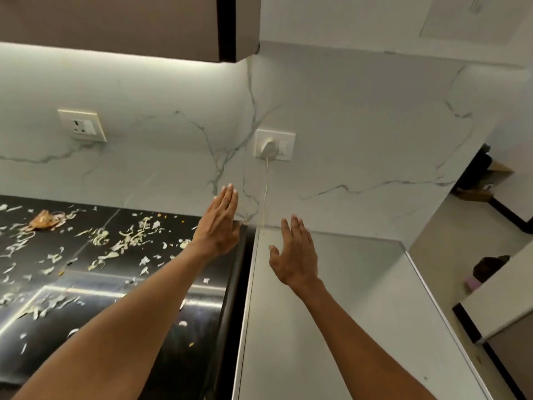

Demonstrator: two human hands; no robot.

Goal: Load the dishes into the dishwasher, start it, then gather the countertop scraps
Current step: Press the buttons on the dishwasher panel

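Pale vegetable scraps lie scattered over the black countertop on the left, with a brownish onion-skin clump near the back wall. My left hand is held flat, fingers straight and together, above the counter's right back corner and holds nothing. My right hand is spread flat over the white appliance top to the right, also empty. No dishes are in view.
A white plug and cord hang from a wall socket between my hands. A second socket sits on the marble backsplash at left. Brown upper cabinets hang overhead. Floor and boxes show at right.
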